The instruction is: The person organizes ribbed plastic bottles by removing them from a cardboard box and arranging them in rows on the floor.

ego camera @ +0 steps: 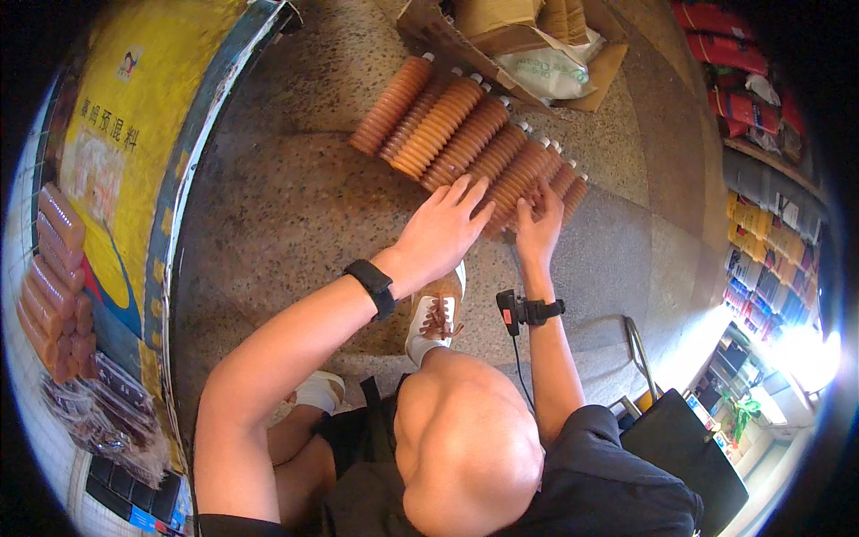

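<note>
A row of ribbed brown cylindrical packs (pixel 439 127) with small white ends lies side by side on the speckled stone floor (pixel 302 201). My left hand (pixel 446 225) rests palm down at the near ends of the middle packs, fingers spread. At the right part of the row, my right hand (pixel 540 218) has its thumb and fingers bent against the packs; its fingers partly cover them, and whether it grips one is unclear. A black strap (pixel 370 288) circles the left wrist, and a black strap with a small device (pixel 513 312) is on the right.
An open cardboard box (pixel 463 47) with a white plastic bag (pixel 550 72) stands beyond the row. A yellow panel (pixel 134 87) rises at left, near stacked brown packs (pixel 57 268). Shelves with packaged goods (pixel 768 228) line the right. My shoe (pixel 436 309) is below my hands.
</note>
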### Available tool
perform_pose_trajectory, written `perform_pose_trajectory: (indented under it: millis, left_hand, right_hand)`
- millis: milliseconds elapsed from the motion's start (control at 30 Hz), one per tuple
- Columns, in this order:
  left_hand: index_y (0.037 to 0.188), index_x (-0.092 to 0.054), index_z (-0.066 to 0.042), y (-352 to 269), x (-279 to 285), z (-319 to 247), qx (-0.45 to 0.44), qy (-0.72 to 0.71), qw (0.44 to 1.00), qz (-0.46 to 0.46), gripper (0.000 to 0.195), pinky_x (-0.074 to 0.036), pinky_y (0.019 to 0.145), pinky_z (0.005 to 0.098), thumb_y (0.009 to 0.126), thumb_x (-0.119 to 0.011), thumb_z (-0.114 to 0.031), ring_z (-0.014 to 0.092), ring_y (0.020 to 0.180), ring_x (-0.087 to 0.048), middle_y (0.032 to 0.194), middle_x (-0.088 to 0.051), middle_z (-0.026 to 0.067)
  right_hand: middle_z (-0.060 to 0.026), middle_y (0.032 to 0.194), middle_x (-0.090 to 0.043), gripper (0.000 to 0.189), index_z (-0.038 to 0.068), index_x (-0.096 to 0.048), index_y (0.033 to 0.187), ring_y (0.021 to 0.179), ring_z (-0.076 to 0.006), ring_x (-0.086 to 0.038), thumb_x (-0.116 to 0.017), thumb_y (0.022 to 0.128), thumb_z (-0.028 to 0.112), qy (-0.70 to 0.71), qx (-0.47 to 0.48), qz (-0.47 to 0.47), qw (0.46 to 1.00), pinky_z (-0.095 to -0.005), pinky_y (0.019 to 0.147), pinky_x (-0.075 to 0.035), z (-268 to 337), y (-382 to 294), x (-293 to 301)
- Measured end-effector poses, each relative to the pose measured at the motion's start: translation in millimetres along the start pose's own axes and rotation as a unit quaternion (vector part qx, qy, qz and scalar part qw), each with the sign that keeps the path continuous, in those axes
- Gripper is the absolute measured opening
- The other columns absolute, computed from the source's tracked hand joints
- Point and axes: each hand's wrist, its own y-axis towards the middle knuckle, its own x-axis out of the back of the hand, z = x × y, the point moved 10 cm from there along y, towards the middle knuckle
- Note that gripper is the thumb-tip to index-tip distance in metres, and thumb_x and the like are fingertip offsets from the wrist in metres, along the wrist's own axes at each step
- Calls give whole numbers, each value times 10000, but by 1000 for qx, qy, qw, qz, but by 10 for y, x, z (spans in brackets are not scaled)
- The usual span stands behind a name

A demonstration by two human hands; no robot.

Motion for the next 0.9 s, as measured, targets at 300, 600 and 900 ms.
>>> perform_pose_trajectory:
  millis: [300,600,900]
  left_hand:
    - [1269,-649,-15,-11,-55,-99,-24,70,997,17,432,-410,1128,492,865,-625,-165,386,1388,-450,1521,-464,223]
    - [1146,-717,-17,-424,78,-187,-66,52,994,70,347,-366,1191,478,823,-662,-133,347,1416,-453,1441,-541,221]
    - [1084,-680,8,-1135,815,237,21,-2,997,80,254,-506,1049,446,836,-657,-40,357,1230,-590,1256,-634,190]
  right_hand:
    - [-227,1272,-637,453,-19,-607,1359,1158,-362,-651,-642,913,54,-40,16,-12,999,-431,974,-535,-354,-45,-66]
    - [-208,1351,-612,434,-21,-585,1378,1189,-338,-656,-603,946,23,-5,-38,-1,999,-415,1007,-534,-112,-136,-25]
    - [-125,1240,-649,356,11,-623,1332,1133,-218,-642,-596,977,19,91,13,13,996,-346,987,-518,333,-398,-58]
